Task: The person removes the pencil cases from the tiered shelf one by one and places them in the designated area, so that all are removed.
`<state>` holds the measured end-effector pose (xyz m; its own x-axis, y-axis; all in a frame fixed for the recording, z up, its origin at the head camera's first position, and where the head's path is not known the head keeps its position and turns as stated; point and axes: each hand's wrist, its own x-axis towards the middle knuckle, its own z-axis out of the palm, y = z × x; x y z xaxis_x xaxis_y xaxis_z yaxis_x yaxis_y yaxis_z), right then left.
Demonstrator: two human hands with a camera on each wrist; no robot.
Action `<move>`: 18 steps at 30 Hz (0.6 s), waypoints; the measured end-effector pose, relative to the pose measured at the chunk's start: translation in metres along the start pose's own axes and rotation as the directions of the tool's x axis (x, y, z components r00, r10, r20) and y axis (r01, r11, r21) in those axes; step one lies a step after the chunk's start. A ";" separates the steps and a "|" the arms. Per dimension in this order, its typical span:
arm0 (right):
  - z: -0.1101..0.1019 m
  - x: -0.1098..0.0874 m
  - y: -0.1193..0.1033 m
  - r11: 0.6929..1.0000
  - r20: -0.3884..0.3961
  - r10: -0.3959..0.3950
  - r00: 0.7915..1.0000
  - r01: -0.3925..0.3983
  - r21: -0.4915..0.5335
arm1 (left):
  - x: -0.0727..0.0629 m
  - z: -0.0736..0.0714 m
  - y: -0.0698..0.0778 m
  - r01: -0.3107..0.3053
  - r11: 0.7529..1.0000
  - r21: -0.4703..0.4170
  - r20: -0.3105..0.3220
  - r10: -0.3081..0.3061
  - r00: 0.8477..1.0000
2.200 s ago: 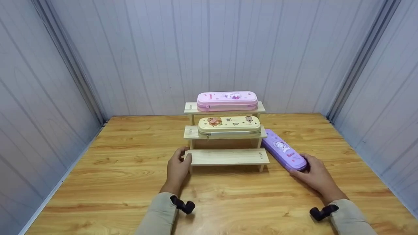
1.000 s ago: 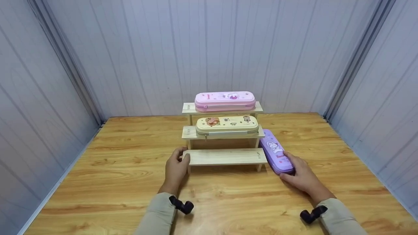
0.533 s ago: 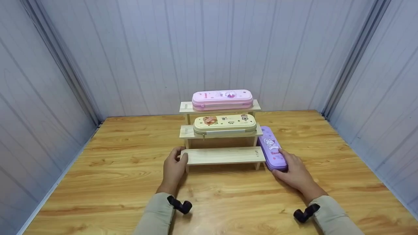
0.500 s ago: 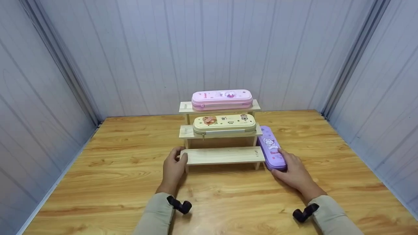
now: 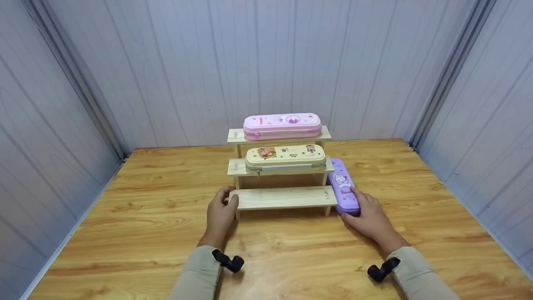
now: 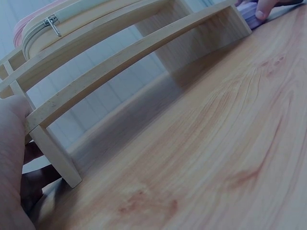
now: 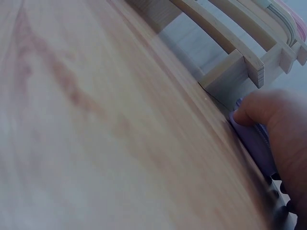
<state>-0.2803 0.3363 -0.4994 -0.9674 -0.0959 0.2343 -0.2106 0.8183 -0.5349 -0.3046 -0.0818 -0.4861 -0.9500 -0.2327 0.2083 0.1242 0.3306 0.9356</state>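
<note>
On the wood-grain tabletop (image 5: 145, 216), left: left hand (image 5: 220, 214), grip pinching a pale three-step wooden stand (image 5: 283, 198).
Right: right hand (image 5: 372, 218), grip pinching a purple oblong case (image 5: 342, 185) (cartoon-printed).

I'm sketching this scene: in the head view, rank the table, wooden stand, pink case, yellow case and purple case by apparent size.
Table
Wooden stand
Pink case and yellow case: too alike to rank
Purple case: smallest visible area, partly hidden
</note>
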 end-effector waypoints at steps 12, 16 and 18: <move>0.001 0.000 -0.001 1.000 -0.016 -0.016 1.000 0.016 -0.014 | -0.001 -0.001 0.000 0.006 1.000 0.010 0.001 -0.006 1.000; 0.001 0.000 0.000 1.000 -0.006 -0.008 1.000 0.008 -0.014 | -0.001 0.000 0.000 0.014 1.000 0.008 -0.001 -0.014 1.000; 0.000 0.000 0.000 1.000 0.009 0.001 1.000 -0.001 0.000 | -0.001 0.001 0.000 0.016 1.000 0.004 0.000 -0.016 1.000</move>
<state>-0.2803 0.3358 -0.4993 -0.9690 -0.1001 0.2261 -0.2094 0.8185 -0.5351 -0.3041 -0.0812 -0.4863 -0.9520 -0.2375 0.1932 0.1078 0.3306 0.9376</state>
